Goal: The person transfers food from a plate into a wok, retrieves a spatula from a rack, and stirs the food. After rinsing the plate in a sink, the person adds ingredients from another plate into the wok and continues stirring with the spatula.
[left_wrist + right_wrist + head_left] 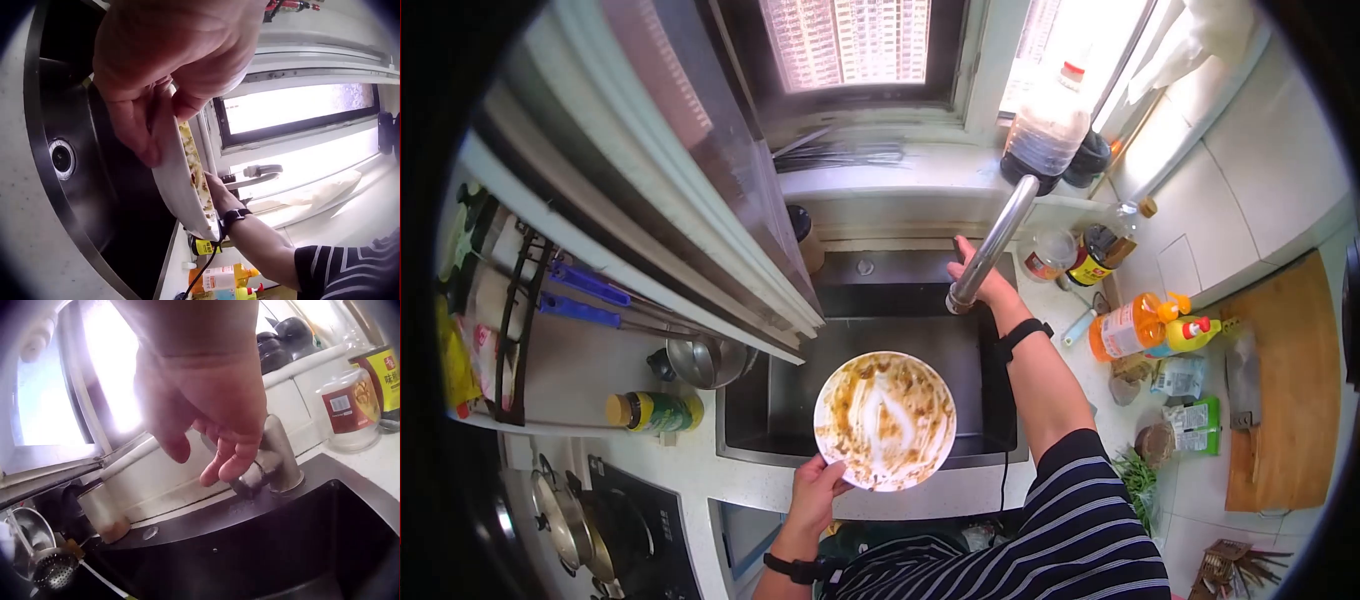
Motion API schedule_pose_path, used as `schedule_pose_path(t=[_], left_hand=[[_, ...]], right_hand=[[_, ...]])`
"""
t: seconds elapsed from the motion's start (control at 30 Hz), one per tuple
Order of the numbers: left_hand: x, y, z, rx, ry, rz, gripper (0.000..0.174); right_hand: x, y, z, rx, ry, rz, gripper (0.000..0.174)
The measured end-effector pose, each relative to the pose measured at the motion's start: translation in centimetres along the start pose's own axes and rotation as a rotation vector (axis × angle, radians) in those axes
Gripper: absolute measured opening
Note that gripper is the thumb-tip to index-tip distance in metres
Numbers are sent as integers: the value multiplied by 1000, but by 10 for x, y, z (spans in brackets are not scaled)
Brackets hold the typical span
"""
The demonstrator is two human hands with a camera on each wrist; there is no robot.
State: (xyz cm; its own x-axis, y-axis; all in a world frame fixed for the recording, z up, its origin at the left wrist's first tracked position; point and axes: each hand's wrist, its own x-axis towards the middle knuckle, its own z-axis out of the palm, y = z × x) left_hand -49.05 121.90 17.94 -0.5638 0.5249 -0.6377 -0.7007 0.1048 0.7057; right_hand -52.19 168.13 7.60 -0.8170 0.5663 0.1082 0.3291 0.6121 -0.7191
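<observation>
A white plate smeared with brown sauce is held over the near edge of the dark sink. My left hand grips its near rim, thumb on the dirty face and fingers underneath. In the left wrist view the plate is tilted, its clean underside showing. My right hand reaches to the back of the sink, partly behind the chrome faucet. In the right wrist view its loosely bent fingers hang right at the faucet body, with the thumb apart from them. No water shows below the spout.
An orange bottle, a glass jar and other bottles stand right of the sink. A ladle and strainer hang at the left, above a green-labelled jar. A large plastic jug stands on the windowsill.
</observation>
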Motion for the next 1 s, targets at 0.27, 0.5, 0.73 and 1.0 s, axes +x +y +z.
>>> schedule_pose_path(t=[0.27,0.5,0.73,1.0], left_hand=[[35,2,35,51,17,-28,24],[62,-3,49,38,43,-29,23],[72,-14,42,67,73,-49,23],[63,-7,53,65,108,-31,21]], right_hand=[[-13,-29,-28,32,-212,59,75],[-30,-93,-65,-30,-384,135,71],[-29,-56,-32,-223,-202,7,60],[-20,-39,-30,-387,-176,-32,47]])
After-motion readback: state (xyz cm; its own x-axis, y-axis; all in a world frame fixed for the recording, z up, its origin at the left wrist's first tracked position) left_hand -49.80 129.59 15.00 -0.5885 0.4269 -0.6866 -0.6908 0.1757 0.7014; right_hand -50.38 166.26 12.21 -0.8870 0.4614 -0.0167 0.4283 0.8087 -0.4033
